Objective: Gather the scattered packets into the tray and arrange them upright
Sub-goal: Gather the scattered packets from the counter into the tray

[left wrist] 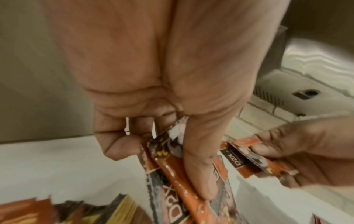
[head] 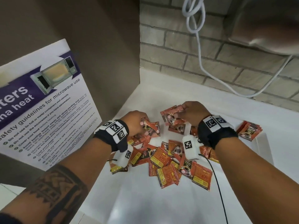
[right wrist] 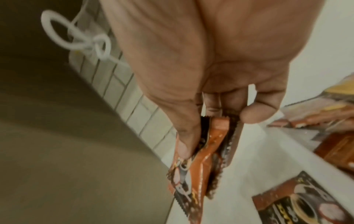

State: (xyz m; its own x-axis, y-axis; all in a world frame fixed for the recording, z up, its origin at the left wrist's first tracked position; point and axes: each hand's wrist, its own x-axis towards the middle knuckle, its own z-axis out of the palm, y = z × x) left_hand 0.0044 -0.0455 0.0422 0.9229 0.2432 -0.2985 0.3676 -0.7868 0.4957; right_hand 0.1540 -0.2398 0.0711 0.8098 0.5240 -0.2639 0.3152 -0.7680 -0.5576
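— White desk (head: 145, 199) tucked into a corner, brick wall (head: 178, 50) behind, a microwave safety poster (head: 48, 110) leaning on my left. What do you want to know?

— Why are the packets lying like that?

— Most of the scattered packets (head: 168, 160) lie flat and overlapping between my wrists, faces and backs mixed, so I pick them up a few at a time and square them into bundles before they go anywhere. A small stack of packets (head: 249, 130) already stands leaning at the tray (head: 265, 143) on my right; its white rim is mostly hidden by my arm, so I may be misjudging where its wall runs.

— And your grip?

— My left hand (head: 135, 122) is clenched around a left bundle (left wrist: 172, 166): thumb pressed along the front, fingers curled behind, the packets held on edge. My right hand (head: 192, 113) pinches a right bundle (right wrist: 203, 151) by its top edge, thumb on one side, fingertips on the other, the packets hanging down above the desk.

— Why on edge?

— I judge it keeps them aligned, ready to drop upright into the tray.
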